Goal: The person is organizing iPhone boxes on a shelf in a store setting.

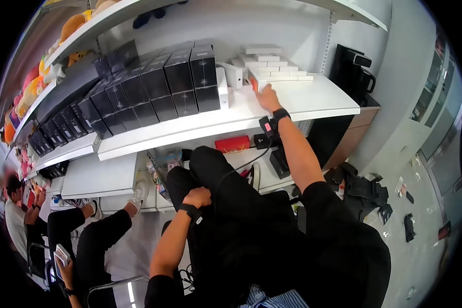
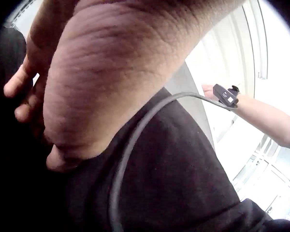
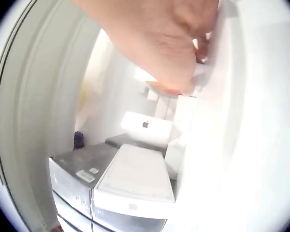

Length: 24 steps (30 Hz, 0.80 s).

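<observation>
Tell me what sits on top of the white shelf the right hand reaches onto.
On the white shelf: rows of upright black boxes and a stepped stack of flat white boxes. The right hand covers the stack's lowest front edge.

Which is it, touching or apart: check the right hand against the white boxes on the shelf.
Touching. In the right wrist view the right hand has its fingers on a white box.

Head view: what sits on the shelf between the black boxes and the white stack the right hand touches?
A few upright white boxes and bare shelf.
</observation>
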Each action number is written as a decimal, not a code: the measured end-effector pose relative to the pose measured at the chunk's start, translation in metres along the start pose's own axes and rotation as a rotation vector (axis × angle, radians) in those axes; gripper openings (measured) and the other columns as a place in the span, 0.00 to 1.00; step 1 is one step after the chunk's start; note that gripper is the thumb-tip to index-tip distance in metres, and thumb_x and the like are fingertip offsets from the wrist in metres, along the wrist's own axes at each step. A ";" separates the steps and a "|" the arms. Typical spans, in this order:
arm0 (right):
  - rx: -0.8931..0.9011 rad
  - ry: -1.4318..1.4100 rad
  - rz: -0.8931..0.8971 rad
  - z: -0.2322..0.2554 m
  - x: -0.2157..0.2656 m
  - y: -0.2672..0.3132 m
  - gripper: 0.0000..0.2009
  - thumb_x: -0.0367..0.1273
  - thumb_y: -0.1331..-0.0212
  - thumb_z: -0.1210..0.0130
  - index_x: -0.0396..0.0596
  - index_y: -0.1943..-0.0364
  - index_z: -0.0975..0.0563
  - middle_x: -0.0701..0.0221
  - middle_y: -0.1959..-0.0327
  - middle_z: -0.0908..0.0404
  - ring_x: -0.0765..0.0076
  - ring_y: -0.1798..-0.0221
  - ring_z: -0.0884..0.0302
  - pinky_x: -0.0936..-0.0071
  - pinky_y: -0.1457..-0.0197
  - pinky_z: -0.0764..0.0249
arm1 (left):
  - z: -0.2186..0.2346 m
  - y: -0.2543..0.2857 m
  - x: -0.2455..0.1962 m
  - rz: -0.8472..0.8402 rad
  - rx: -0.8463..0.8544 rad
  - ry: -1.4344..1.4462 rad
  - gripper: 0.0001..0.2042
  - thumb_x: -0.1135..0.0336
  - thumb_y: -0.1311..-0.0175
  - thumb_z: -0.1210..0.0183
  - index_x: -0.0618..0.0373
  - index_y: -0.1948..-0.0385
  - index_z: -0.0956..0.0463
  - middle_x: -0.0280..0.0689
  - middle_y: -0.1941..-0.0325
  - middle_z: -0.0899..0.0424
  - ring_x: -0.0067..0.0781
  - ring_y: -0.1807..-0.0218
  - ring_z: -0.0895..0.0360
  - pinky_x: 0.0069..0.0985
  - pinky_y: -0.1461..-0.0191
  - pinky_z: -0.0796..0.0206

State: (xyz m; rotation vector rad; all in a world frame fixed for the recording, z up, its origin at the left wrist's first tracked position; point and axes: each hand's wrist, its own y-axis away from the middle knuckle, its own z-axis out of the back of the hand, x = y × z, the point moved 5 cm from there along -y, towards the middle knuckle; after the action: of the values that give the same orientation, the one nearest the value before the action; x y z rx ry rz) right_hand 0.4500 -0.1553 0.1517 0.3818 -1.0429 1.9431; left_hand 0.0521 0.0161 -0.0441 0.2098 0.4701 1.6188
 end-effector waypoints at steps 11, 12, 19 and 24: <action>-0.344 -0.436 0.365 0.091 0.104 0.042 0.13 0.26 0.44 0.40 0.41 0.53 0.21 0.59 0.51 0.20 0.52 0.52 0.20 0.60 0.49 0.23 | 0.001 -0.007 -0.003 0.025 -0.014 -0.021 0.21 0.58 0.40 0.38 0.61 0.49 0.17 0.53 0.43 0.17 0.55 0.43 0.18 0.45 0.40 0.24; -0.292 -0.383 0.372 0.084 0.115 0.032 0.15 0.29 0.44 0.38 0.40 0.52 0.21 0.57 0.50 0.19 0.50 0.52 0.19 0.58 0.48 0.22 | -0.001 -0.003 -0.004 0.030 -0.004 -0.019 0.20 0.58 0.39 0.38 0.62 0.50 0.17 0.53 0.43 0.17 0.55 0.42 0.18 0.45 0.40 0.24; -0.048 0.099 0.082 0.024 0.138 -0.021 0.27 0.49 0.45 0.31 0.34 0.62 0.18 0.43 0.59 0.15 0.35 0.53 0.16 0.51 0.47 0.20 | 0.007 0.007 -0.007 0.023 -0.086 -0.034 0.16 0.60 0.41 0.41 0.62 0.57 0.14 0.54 0.53 0.12 0.55 0.50 0.13 0.47 0.47 0.21; -0.197 -0.070 0.060 0.023 0.130 -0.021 0.20 0.43 0.42 0.32 0.34 0.68 0.18 0.47 0.67 0.15 0.35 0.56 0.16 0.52 0.49 0.19 | -0.006 0.005 0.000 -0.041 -0.134 -0.021 0.17 0.60 0.42 0.38 0.63 0.57 0.15 0.54 0.51 0.13 0.55 0.48 0.14 0.46 0.46 0.21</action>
State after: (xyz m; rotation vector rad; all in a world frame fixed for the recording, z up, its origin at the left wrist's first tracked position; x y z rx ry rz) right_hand 0.3899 -0.0958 0.2557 0.3133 -1.2917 1.8699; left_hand 0.0457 0.0145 -0.0474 0.1154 0.3463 1.6003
